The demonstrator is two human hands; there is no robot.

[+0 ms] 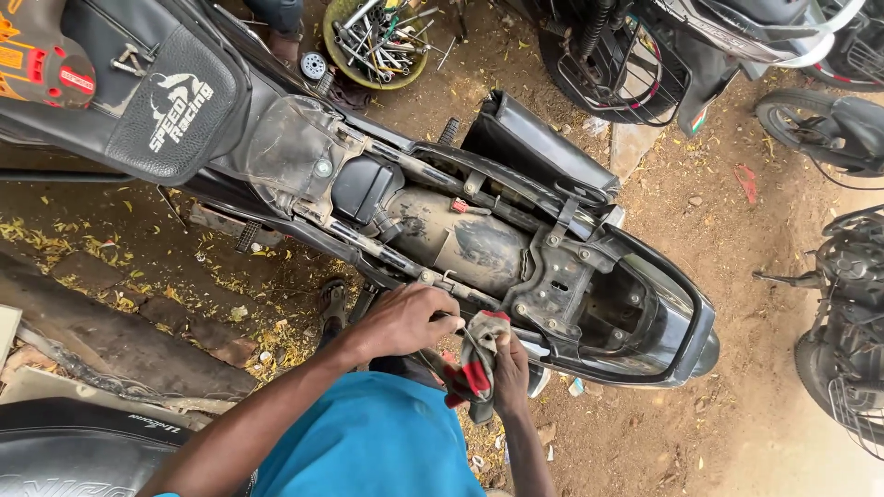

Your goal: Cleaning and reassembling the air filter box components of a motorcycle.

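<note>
I look down on a motorcycle [479,239] with its seat off, the dusty frame and inner mudguard bare, lying across the middle from far left to near right. My left hand [401,322] rests against the near frame rail, its grip curled shut around something dark and thin at the rail; I cannot tell what it is. My right hand [506,368] is just beside it, to the right, its grip closed on a red and grey rag [479,364] that bunches between the two hands and hangs below the rail. The rag touches the near edge of the frame, just left of the tail section [645,313].

The removed seat [539,143] stands on its edge on the far side of the frame, leaning against it. Farther off on the dirt ground [700,414] sits a round bowl of tools [378,41], full of wrenches and sockets, well apart from my hands with the whole frame between. On the far left the tank cover [175,115] takes the corner, with an orange power tool [41,55] lying beside it. Other parked motorcycles crowd the right: one wheel [810,124] at the far right, another bike [847,340] along the right edge. Near left, a black seat [74,451] of another bike fills the corner, and rubble and yellow leaves lie beyond it. My blue shirt [368,442] hides the ground straight below my hands.
</note>
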